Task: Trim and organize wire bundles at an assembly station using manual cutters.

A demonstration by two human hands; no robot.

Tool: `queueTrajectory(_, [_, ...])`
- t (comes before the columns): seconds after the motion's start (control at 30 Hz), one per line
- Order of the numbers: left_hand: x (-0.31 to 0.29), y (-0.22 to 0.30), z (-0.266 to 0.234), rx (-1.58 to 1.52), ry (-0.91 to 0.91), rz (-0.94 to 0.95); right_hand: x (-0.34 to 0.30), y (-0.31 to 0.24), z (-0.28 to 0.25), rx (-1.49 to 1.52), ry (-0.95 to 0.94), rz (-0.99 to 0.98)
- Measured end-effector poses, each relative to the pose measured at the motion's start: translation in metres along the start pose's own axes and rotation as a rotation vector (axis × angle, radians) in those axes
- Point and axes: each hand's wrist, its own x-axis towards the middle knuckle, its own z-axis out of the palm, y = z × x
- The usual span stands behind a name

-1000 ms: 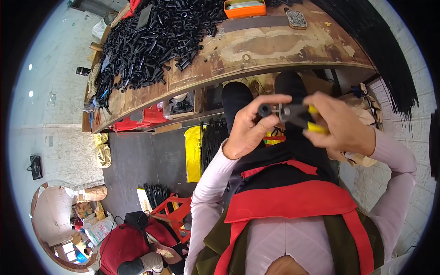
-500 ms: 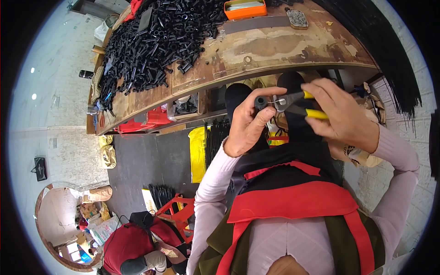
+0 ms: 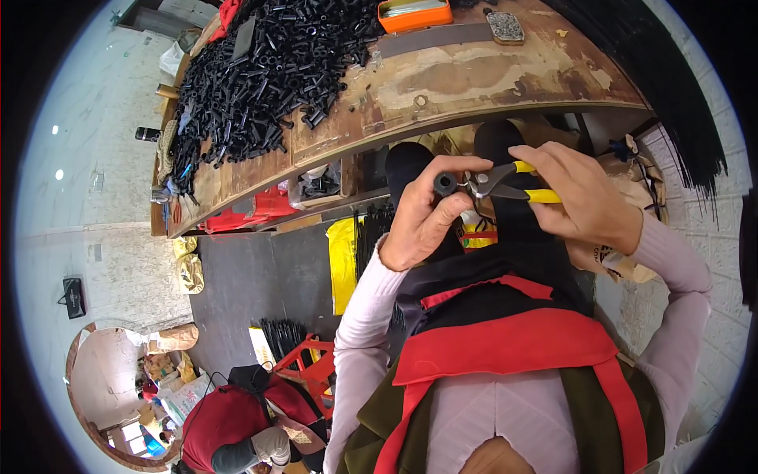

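Between the thumb and fingers of my left hand [image 3: 427,213] is a short black tube [image 3: 445,184], its round hollow end facing up. My right hand [image 3: 588,193] grips pliers [image 3: 499,185] by their yellow handles, which stand apart. The jaws meet a small metal piece beside the tube, close to my left thumb and fingertips; its exact form is too small to make out. Both hands are over my lap, just in front of the wooden workbench [image 3: 474,87]. A large heap of black tubes [image 3: 276,75] covers the bench's left side.
On the bench stand an orange box [image 3: 416,17] of thin metal rods and a clear tray [image 3: 505,28] of small metal parts. Long black strands [image 3: 671,87] hang at the right. Another person [image 3: 237,419] bends near a red stool [image 3: 314,371] at lower left.
The pliers have shifted slightly left, their jaws now nearer the tube at the metal piece. My left hand keeps the tube in nearly the same place.
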Motion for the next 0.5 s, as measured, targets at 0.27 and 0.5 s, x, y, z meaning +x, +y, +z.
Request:
queueTrajectory(0.27, [-0.005,-0.007,-0.004,0.097,-0.047,0.020,0.004,-0.006,0.000,0.489,-0.298,0.249])
queueTrajectory(0.5, [-0.010,-0.018,-0.009,0.036,-0.004,-0.025,0.011,-0.023,0.000,0.472,-0.371,0.351])
